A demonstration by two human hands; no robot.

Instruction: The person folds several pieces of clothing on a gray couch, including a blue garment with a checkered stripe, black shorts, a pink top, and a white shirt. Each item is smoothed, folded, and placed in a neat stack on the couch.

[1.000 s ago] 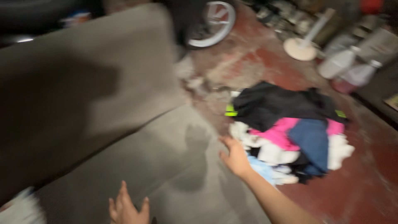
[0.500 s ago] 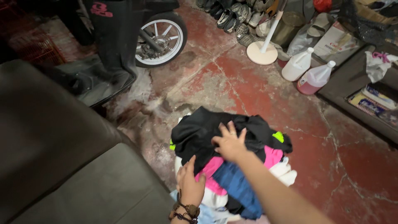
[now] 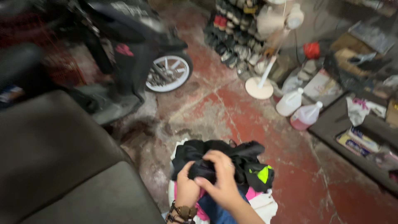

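Since 0.5 s ago both hands closed in: your left hand (image 3: 187, 188) & right hand (image 3: 222, 180) grip the black garment (image 3: 226, 159) atop the clothes pile (image 3: 261, 203), lower centre; nothing separated yet, pile left.

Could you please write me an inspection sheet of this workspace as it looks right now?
Surface: worn red floor with pale bare patches.
Job's things: black garment on top of a pile of clothes holding pink, blue and white pieces.
Clutter: two plastic jugs, a white stand base, rows of shoes, a low dark shelf with packets.
Grippers: left hand and right hand both grip the black garment; beaded bracelet on the left wrist.
Cables: a thin cord near the wall, blurred.
Surroundings: dark scooter, grey sofa at left.
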